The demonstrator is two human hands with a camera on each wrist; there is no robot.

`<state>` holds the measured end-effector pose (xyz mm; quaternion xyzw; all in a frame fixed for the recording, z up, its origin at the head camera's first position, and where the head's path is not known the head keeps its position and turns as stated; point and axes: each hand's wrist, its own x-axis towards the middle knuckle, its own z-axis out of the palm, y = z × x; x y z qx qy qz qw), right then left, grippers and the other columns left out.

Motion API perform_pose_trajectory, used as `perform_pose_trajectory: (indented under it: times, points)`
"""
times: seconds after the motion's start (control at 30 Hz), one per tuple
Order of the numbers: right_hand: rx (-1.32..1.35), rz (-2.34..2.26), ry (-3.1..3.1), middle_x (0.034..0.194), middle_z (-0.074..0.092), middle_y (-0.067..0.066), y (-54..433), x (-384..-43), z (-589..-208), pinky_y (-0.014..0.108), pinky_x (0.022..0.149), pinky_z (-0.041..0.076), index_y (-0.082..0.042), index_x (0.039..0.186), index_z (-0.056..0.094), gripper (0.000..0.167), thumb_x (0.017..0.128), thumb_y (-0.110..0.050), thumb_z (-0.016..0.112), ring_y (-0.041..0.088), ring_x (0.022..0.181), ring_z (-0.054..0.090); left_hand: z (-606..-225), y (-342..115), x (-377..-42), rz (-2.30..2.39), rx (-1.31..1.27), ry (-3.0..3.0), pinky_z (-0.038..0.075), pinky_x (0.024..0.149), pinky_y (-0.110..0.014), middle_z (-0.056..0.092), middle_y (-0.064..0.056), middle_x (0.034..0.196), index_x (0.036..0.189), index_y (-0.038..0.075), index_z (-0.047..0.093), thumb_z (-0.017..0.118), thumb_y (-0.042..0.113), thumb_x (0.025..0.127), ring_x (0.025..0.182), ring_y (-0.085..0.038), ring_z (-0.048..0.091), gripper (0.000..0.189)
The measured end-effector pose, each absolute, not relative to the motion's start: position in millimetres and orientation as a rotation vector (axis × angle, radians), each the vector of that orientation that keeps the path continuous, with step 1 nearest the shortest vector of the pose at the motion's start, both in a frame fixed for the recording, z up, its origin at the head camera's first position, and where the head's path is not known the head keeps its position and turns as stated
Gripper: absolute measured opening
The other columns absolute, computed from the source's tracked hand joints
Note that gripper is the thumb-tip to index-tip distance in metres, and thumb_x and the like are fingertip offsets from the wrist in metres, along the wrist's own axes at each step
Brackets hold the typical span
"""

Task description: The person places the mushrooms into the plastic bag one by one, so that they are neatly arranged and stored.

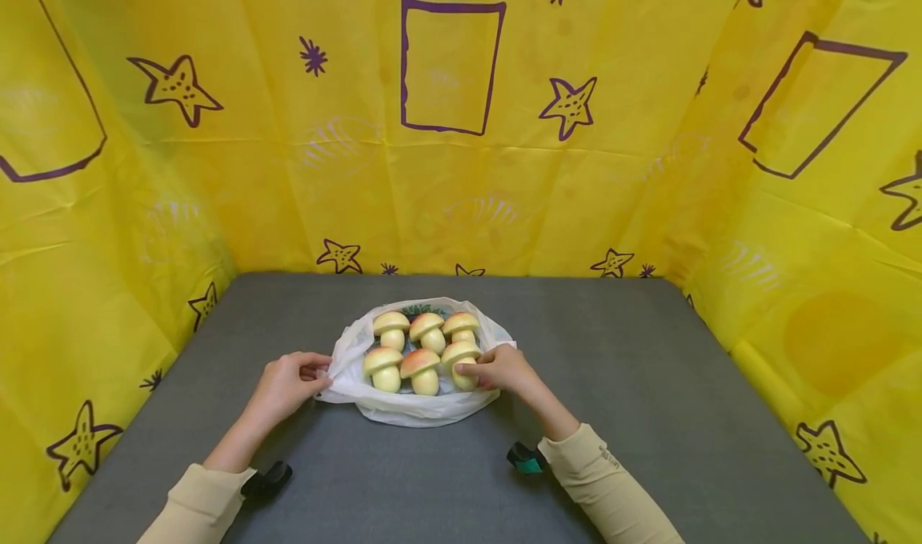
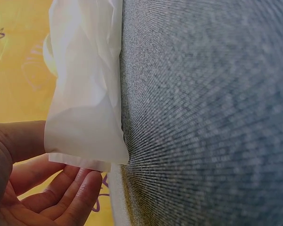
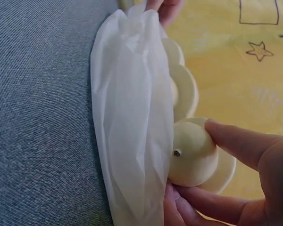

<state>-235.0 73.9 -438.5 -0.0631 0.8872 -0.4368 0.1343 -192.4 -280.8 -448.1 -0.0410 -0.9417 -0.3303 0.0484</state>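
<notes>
A white plastic bag point(image 1: 425, 412) lies spread on the table, its mouth rolled open around several toy mushrooms point(image 1: 420, 364) in two rows. They have cream stems and yellow caps tinged with orange. At the bag's left edge, my left hand point(image 1: 288, 380) pinches the plastic between thumb and fingers; the left wrist view shows the bag point(image 2: 87, 94) hanging over that thumb. My right hand point(image 1: 504, 368) grips the front-row mushroom at the right point(image 1: 463, 360) by its stem. In the right wrist view, thumb and fingers span this mushroom's point(image 3: 193, 153) rounded stem end, beside the bag's wall.
A dark grey cloth covers the table point(image 1: 648, 416). Yellow fabric point(image 1: 461, 184) with purple stars and frames encloses the back and both sides. Behind the back row, a green leafy print point(image 1: 421, 310) shows inside the bag. Black wrist straps point(image 1: 268, 480) stick out from both sleeves.
</notes>
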Motion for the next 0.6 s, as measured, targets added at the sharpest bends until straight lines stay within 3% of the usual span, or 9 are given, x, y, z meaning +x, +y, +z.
perform_pose_trajectory:
  times: [0.37,0.6]
  points:
    - [-0.221,-1.205,2.594,0.053,0.060,0.001,78.0,-233.7,-437.5,0.029,0.052,0.048,-0.007,0.057,0.065,0.044,0.077,-0.045,0.074,0.012,0.050,0.058,-446.2,-280.2,-193.0,-0.998,-0.146,-2.851,0.050,0.062,-0.022,0.068,-0.010,0.090,0.105,0.002,0.071,0.075,0.011,0.078,0.078,-0.017,0.064,0.029]
    - [-0.215,-1.187,2.599,0.058,0.065,0.001,79.6,-232.1,-437.9,0.035,0.058,0.053,-0.006,0.063,0.070,0.039,0.078,-0.043,0.075,0.012,0.054,0.063,-447.3,-279.8,-191.7,-0.993,-0.154,-2.851,0.049,0.062,-0.021,0.067,-0.009,0.089,0.105,0.001,0.071,0.075,0.012,0.078,0.078,-0.017,0.063,0.029]
